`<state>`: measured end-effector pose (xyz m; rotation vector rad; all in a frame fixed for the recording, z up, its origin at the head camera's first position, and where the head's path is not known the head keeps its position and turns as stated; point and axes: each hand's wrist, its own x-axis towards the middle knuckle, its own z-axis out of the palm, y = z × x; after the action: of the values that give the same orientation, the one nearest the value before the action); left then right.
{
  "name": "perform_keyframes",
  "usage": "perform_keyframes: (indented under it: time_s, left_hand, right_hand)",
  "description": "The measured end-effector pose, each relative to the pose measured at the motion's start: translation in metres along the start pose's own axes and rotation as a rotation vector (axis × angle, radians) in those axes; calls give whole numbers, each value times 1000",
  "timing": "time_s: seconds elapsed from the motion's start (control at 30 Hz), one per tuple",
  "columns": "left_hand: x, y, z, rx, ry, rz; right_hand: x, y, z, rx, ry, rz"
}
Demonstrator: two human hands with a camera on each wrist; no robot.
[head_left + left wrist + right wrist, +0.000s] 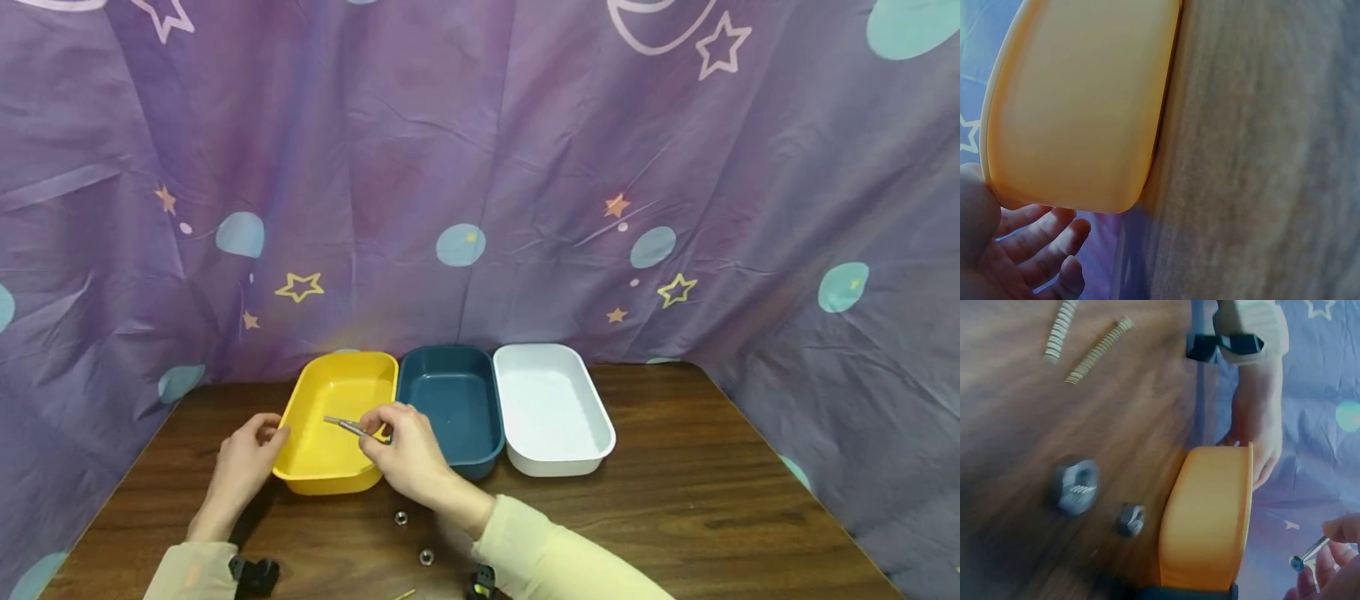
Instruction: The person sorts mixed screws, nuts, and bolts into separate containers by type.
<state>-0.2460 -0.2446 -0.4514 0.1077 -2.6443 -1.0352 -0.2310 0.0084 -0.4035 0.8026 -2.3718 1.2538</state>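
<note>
Where the table (705, 500) comes closest to you, a ridged brass-coloured rod (1099, 350) lies beside a second ridged rod (1060, 331), both seen best from your right wrist. Beyond them sit two metal nuts, first the nearer nut (426, 557), then the farther nut (401, 518), set apart from each other on the wood. Each of your wrists carries a black device below its pale sleeve.

Your left hand (243, 458) lightly grips the left side of the yellow tray (322, 485), thumb at the rim, the other fingers loosely bent along the outside. Your right hand (408, 454) pinches a slender silver metal piece (345, 425) between thumb and fingers, holding it tilted above the yellow tray's interior, its free end pointing left.

To the right of that tray you have the dark blue tray (452, 402), then the white tray (558, 467), in a row. Behind everything hangs a purple curtain (420, 167) printed with stars.
</note>
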Motion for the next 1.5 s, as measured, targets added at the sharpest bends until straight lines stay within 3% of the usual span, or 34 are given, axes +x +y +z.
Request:
perform_keyframes:
  time_s: [0.5, 0.77, 1.23, 1.5]
  left_hand:
    - [3, -2, 4, -20, -7, -9]
    - [-9, -6, 1, -2, -20, -18]
    - [-4, -2, 2, -7, 5, -9]
    - [0, -1, 3, -3, 9, -16]
  right_hand:
    - [46, 11, 51, 59, 105, 137]
    - [60, 7, 78, 55, 79, 253]
    - [78, 37, 76, -98, 97, 313]
    - [82, 40, 77, -173, 67, 311]
